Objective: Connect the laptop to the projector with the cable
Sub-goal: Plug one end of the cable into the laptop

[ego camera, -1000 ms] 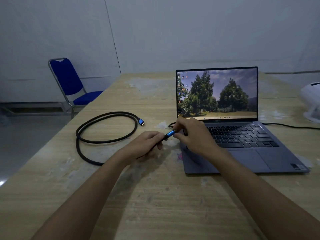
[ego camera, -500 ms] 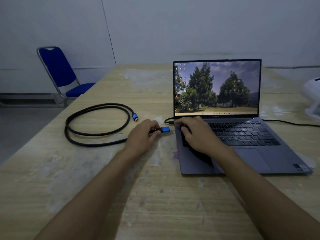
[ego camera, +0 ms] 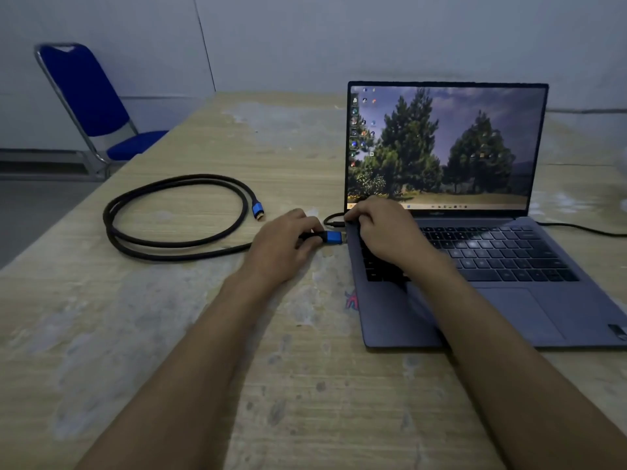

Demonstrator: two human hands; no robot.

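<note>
Two hands: left hand (ego camera: 285,242) pinches the blue plug (ego camera: 331,238) at the laptop (ego camera: 475,266), right hand (ego camera: 383,228) flat on it.

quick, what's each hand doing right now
Left hand: closed on the cable's blue plug, at the laptop's left edge.
Right hand: resting on the laptop's rear left corner, holding nothing, fingers curled.

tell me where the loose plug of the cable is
Head view, left of centre: the loose plug lies on the table, just beyond the left hand.
</note>
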